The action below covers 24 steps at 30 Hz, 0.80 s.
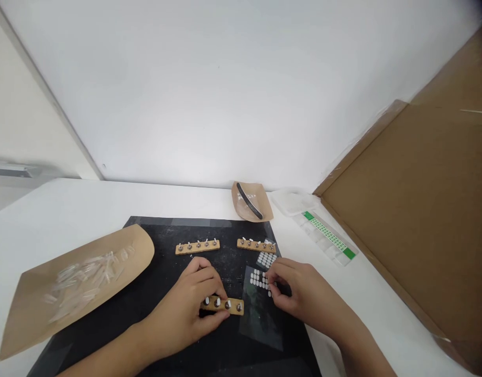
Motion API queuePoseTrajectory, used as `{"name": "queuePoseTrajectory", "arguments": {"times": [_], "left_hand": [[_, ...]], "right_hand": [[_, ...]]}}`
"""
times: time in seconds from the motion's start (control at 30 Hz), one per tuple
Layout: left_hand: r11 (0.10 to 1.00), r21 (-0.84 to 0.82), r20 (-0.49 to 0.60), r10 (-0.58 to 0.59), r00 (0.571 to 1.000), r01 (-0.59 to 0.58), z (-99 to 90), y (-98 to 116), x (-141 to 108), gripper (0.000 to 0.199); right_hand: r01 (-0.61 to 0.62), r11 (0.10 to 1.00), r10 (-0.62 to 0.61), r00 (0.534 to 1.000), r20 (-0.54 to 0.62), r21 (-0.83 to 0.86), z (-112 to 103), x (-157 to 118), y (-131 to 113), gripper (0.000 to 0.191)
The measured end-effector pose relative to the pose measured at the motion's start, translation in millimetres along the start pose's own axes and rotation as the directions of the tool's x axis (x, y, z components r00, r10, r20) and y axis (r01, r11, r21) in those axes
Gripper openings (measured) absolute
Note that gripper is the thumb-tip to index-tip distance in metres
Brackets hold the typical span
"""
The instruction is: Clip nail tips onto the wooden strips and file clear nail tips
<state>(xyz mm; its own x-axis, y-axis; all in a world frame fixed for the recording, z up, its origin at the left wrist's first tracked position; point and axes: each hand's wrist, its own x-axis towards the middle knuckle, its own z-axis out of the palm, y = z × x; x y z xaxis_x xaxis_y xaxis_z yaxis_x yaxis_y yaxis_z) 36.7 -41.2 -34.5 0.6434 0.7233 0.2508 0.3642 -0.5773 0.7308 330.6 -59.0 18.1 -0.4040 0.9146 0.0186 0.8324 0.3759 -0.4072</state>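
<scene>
My left hand [196,298] grips a wooden strip [236,307] with a row of small metal posts topped by white oval tabs; its left end is hidden behind my fingers. Thumb and forefinger of my right hand [294,285] are pinched together at a white oval tab, on the right side of a clear sheet [260,319] bearing rows of such tabs [258,280]. Farther back lie two similar strips, one wooden strip [197,247] at the middle and another wooden strip [256,246] to the right, both with white tabs on their posts.
A brown paper tray [134,243] with many clear nail tips [86,277] is at left. Behind the black mat [154,230], a small paper tray [244,210] holds a dark curved nail file [249,200]. Green-edged clear packaging [329,235] lies right, beside a cardboard wall [414,209].
</scene>
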Motion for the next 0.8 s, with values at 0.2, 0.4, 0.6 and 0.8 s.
{"name": "queuePoseTrajectory", "arguments": {"times": [0.2, 0.4, 0.6, 0.8], "left_hand": [[0.999, 0.025, -0.038, 0.047, 0.998, -0.046, -6.9, 5.1, -1.8, 0.026], [0.977, -0.022, -0.283, 0.195, 0.939, -0.210, 0.7, 19.0, -1.7, 0.034], [0.951, -0.150, -0.395, 0.192, 0.899, -0.269, 18.2, 30.0, -0.6, 0.035], [0.956, -0.166, -0.434, 0.150, 0.888, -0.243, 18.2, 30.1, 0.4, 0.016]], "right_hand": [[0.028, 0.985, -0.010, 0.994, -0.106, 0.168, -7.0, 0.1, 4.6, 0.011], [0.183, 0.910, -0.059, 0.945, -0.321, 0.371, 10.8, 1.3, -23.0, 0.006], [0.269, 0.860, -0.117, 0.931, -0.344, 0.435, 28.3, 4.0, -47.6, 0.008], [0.263, 0.852, -0.106, 0.933, -0.343, 0.452, 30.7, 5.3, -49.6, 0.007]]}}
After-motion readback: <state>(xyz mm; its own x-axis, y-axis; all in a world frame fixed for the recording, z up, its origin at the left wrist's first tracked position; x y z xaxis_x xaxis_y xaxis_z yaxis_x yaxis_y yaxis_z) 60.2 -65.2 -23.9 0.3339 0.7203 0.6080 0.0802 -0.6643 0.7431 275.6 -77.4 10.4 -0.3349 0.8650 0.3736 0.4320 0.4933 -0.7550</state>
